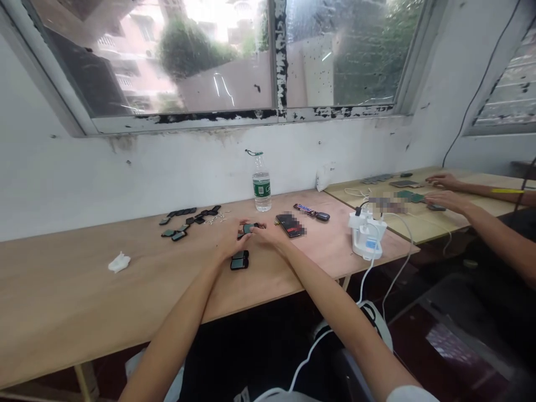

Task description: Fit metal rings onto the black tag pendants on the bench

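Note:
Above the wooden table, my left hand (233, 239) and my right hand (270, 233) come together at a small flat black-edged piece with a grey-green face (250, 228). Fingers of both hands are closed on it, and they partly cover it. Just below my hands lies a similar pair of dark pieces with grey faces (239, 260), side by side on the wood. Farther back to the left is a loose group of more such black pieces (179, 231). Small whitish bits (215, 218) are scattered beside that group.
A water bottle (262, 190) stands by the wall. Right of my hands lie a dark phone (290, 225), a snack bar (305, 209) and a black key fob (322, 216). A white power strip (367, 237) trails cables. Crumpled tissue (119, 262) lies left. Another person's hands (446, 192) work at right.

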Demonstrator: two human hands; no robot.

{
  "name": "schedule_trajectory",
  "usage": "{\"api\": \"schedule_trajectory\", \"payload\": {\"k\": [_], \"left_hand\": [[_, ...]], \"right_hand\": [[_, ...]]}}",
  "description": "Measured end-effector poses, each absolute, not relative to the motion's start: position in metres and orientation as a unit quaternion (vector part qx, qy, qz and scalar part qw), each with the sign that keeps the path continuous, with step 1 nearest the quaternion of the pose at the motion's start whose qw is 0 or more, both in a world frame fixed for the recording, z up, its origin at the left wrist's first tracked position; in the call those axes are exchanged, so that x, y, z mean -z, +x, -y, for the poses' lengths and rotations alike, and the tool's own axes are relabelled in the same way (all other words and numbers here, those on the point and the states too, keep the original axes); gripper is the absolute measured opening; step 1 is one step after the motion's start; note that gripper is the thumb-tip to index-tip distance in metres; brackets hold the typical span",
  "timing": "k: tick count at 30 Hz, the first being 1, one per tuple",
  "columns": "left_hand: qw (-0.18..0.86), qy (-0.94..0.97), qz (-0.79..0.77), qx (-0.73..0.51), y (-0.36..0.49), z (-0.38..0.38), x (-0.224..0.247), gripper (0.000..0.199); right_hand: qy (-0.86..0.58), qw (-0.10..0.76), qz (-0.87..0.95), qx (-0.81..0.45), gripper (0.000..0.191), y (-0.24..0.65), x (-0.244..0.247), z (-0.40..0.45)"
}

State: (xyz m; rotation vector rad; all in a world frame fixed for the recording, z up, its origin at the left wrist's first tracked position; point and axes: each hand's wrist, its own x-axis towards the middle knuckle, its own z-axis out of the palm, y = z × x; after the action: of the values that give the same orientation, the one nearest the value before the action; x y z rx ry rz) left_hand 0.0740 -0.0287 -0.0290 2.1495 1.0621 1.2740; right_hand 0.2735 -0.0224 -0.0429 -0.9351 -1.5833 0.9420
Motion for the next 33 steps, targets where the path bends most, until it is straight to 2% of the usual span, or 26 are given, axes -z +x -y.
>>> {"api": "schedule_trajectory", "payload": {"k": [5,16,21,26,33], "left_hand": [[0.169,0.814,-0.364,-0.42,0.072,0.034,0.019,0.031],[0.124,0.823,-0.356,-0.425,0.067,0.034,0.016,0.032],[0.101,0.808,-0.378,-0.441,0.063,0.028,0.019,0.037],[0.087,0.806,-0.384,-0.443,0.06,0.022,0.024,0.035],[0.088,0.807,-0.385,-0.438,0.061,0.021,0.025,0.031]], "right_hand": [[-0.38,0.507,0.622,-0.46,0.032,0.276,0.039,0.032],[-0.391,0.46,0.608,-0.515,0.03,0.273,0.031,0.032],[-0.381,0.507,0.547,-0.547,0.013,0.278,0.027,0.025],[-0.384,0.533,0.555,-0.511,0.042,0.285,0.032,0.015],[-0.379,0.537,0.663,-0.359,0.051,0.288,0.046,0.006]]}}
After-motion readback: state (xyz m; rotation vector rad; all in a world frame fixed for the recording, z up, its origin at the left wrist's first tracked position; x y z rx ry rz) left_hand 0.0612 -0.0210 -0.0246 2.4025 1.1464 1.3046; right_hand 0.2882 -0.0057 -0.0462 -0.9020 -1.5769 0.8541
